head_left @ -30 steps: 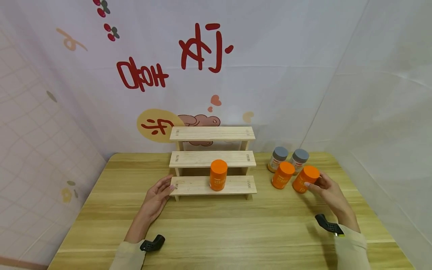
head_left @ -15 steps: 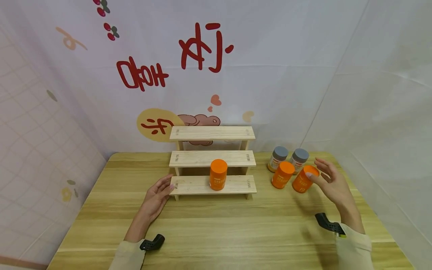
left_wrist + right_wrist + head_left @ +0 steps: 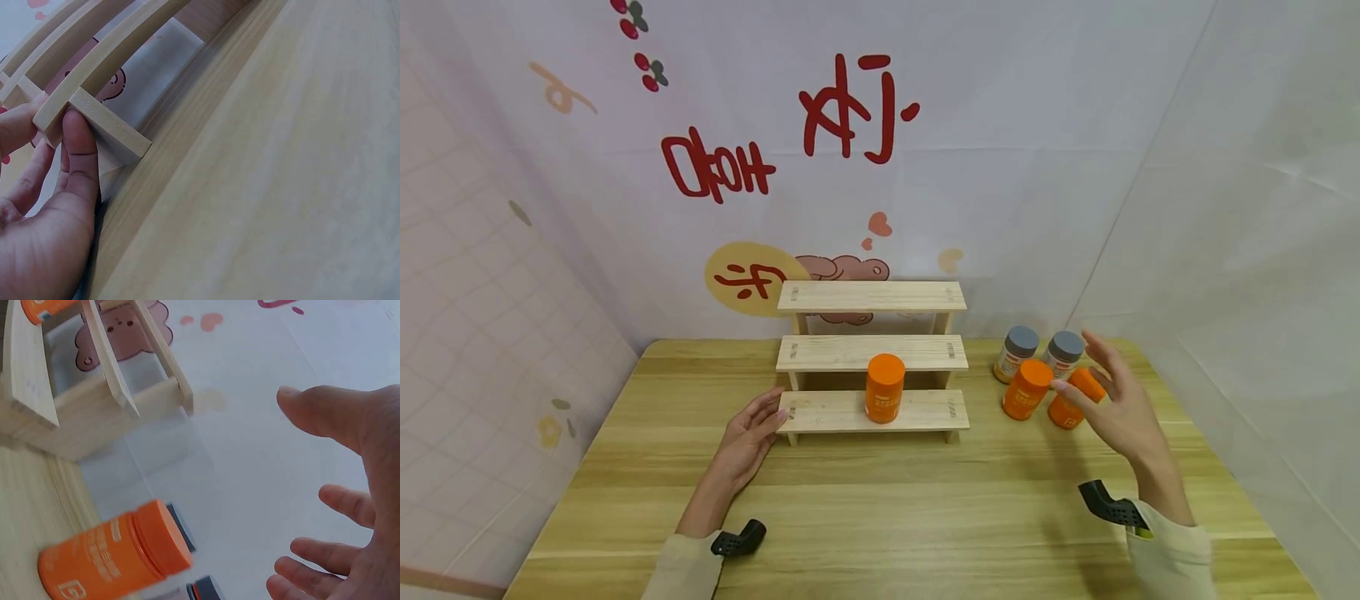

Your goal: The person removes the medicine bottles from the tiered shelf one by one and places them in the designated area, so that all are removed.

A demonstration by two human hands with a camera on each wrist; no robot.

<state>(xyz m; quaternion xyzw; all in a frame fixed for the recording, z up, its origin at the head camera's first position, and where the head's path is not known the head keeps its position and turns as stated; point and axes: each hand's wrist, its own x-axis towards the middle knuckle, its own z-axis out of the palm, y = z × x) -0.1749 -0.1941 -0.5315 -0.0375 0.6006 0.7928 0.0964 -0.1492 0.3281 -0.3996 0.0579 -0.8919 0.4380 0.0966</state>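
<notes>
My left hand (image 3: 747, 442) pinches the left end of the lowest board of a three-step wooden display rack (image 3: 827, 412); the left wrist view shows its thumb and fingers (image 3: 80, 140) around the board's end. One orange jar (image 3: 885, 390) stands upright on that lowest step. To the right, my right hand (image 3: 1123, 421) hovers with fingers spread, holding nothing. Beneath it is an orange jar (image 3: 1066, 412), its lid partly hidden by the thumb. Another orange jar (image 3: 1025, 398) stands just left of that one, and also shows in the right wrist view.
Two grey-lidded jars (image 3: 1019, 343) stand behind the orange pair, close together. A white printed cloth (image 3: 1015, 192) hangs behind the wooden table (image 3: 880, 517), with further cloth along both sides. The rack's upper two steps (image 3: 872, 295) rise toward the back cloth.
My right hand has let go of the rightmost orange jar, lifted above it and shifted left, fingers spread. That jar stays in place. My left hand keeps its hold on the rack.
</notes>
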